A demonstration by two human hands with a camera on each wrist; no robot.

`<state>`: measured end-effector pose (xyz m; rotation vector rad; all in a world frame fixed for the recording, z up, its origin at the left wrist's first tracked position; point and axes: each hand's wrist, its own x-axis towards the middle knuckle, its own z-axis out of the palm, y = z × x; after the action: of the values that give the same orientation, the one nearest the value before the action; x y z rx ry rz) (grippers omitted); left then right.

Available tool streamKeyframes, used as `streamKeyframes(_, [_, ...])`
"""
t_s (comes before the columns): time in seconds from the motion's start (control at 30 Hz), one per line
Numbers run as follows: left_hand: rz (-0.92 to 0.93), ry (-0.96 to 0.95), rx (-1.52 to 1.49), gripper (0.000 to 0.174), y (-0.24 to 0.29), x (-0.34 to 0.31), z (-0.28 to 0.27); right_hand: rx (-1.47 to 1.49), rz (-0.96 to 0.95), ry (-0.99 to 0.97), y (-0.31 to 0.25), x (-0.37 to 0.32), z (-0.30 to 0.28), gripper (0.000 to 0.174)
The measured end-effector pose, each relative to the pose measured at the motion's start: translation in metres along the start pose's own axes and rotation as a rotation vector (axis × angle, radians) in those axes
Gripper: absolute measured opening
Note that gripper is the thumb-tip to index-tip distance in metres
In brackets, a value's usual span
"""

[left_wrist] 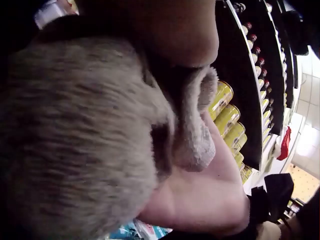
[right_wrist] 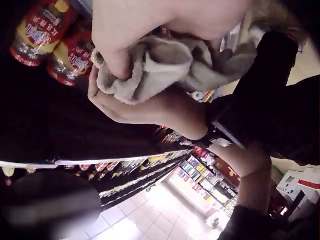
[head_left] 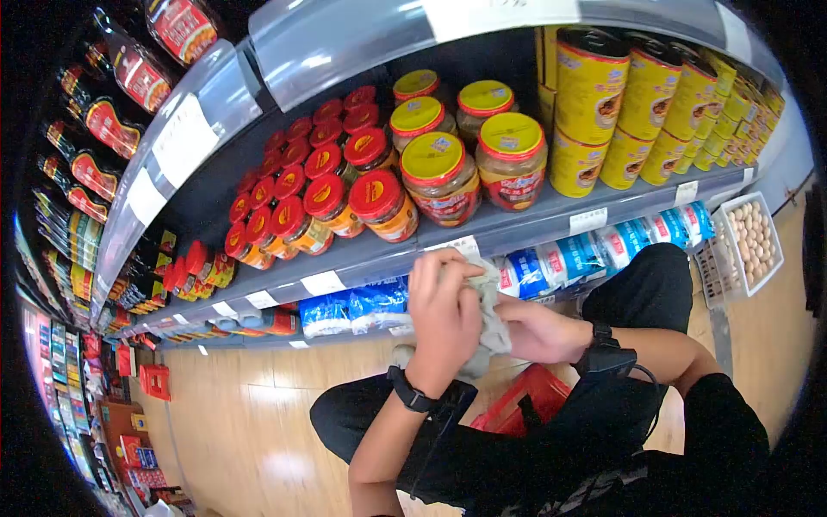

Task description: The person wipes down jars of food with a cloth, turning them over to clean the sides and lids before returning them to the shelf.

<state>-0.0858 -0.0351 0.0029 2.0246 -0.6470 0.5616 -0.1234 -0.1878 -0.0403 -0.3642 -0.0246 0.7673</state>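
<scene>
Between the two hands, grey cloth [head_left: 495, 320]: lies bunched and folded, just in front of the shelf edge [head_left: 525, 234]; shows a fuzzy pile and deep creases in both wrist views
Left hand [head_left: 444, 302]: grips the cloth with bent fingers, from its left side; wears a dark wristband [head_left: 412, 389] just below
Right hand [head_left: 544, 332]: grips the cloth from its right side; presses a digit into a fold in the right wrist view; too covered by cloth to tell the place of every fingertip
Blue-and-white bags [head_left: 353, 308]: line the low shelf behind the hands, to both sides
Red-lidded jars [head_left: 323, 196]: stand in rows beyond the left hand and to its left
Yellow-lidded jars [head_left: 433, 159]: stand straight beyond both hands, above the shelf edge
Yellow cans [head_left: 590, 95]: stand stacked beyond the right hand, farther right
White basket [head_left: 732, 246]: sits well to the right of the right hand; holds eggs [head_left: 753, 241]
Red object [head_left: 530, 398]: lies below the hands, between black-clothed legs [head_left: 642, 284]
</scene>
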Motion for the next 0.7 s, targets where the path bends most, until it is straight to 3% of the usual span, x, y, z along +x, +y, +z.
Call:
streamKeyframes(0.1, [-0.017,-0.14,0.096,0.028,-0.002,-0.006,0.001,-0.144,-0.021,0.16,-0.002,0.004,-0.014,0.059])
streamKeyframes(0.17, [0.011,0.234,0.116,0.044,-0.006,-0.001,0.003,-0.16,-0.049,0.204,-0.005,0.006,-0.015,0.06])
streamKeyframes(0.2, [-0.014,0.249,0.196,0.058,-0.016,-0.001,-0.004,-0.181,-0.054,0.253,-0.006,0.007,-0.02,0.057])
streamKeyframes(0.23, [-0.02,0.247,0.199,0.058,-0.022,0.002,-0.007,-0.203,-0.062,0.3,-0.007,0.008,-0.024,0.054])
streamKeyframes(0.3, [-0.223,0.411,0.166,0.064,-0.035,0.014,-0.011,-0.255,-0.08,0.329,-0.013,0.008,-0.02,0.049])
streamKeyframes(0.33, [-0.28,0.389,0.157,0.069,-0.045,0.016,-0.012,-0.311,-0.102,0.358,-0.016,0.008,-0.017,0.044])
streamKeyframes(0.47, [-0.31,0.347,0.212,0.074,-0.063,0.024,-0.009,-0.364,-0.121,0.309,-0.017,0.01,-0.019,0.035])
streamKeyframes(0.53, [-0.408,0.277,0.41,0.082,-0.066,0.025,-0.005,-0.542,-0.307,0.233,-0.012,0.01,-0.026,0.029])
streamKeyframes(0.7, [-0.452,0.291,0.459,0.088,-0.064,0.038,0.0,-0.768,-0.389,0.12,-0.01,0.015,-0.03,0.025])
